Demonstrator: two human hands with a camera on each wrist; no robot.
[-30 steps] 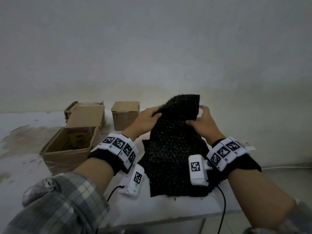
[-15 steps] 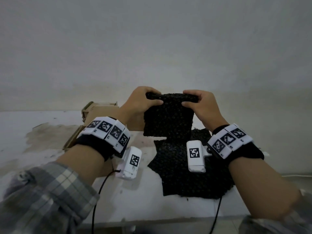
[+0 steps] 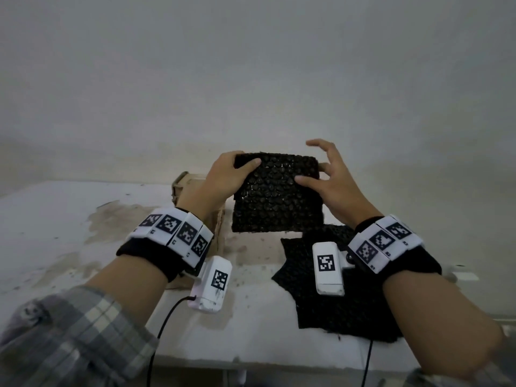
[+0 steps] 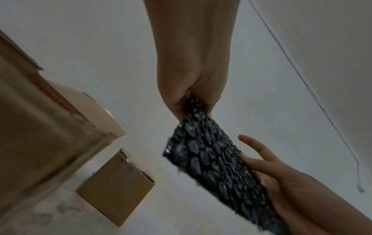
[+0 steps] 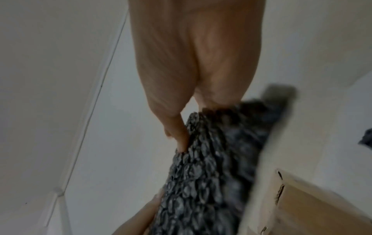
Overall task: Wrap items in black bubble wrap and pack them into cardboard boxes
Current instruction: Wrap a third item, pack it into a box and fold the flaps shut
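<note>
A: What lies nearest on the tabletop (image 3: 69,219)?

B: A loose wrap sheet (image 3: 307,275), flat at the near right, partly under the right wrist.

A: And above it?

B: The bundle (image 3: 275,195), wrapped in black bubble wrap, is held upright in the air between both hands, clear of the tabletop.

A: How does the left hand (image 3: 226,178) hold it?

B: Its fingers curl round the bundle's top left corner, thumb on the near face.

A: The right hand (image 3: 333,188)?

B: Spread. The thumb rests on the near face at the right edge; the fingers (image 3: 321,143) stand off it, loosely bent.

A: Farther back?

B: A big box (image 4: 40,127) at the left behind the left wrist, a small box (image 4: 114,189) beyond it.
</note>
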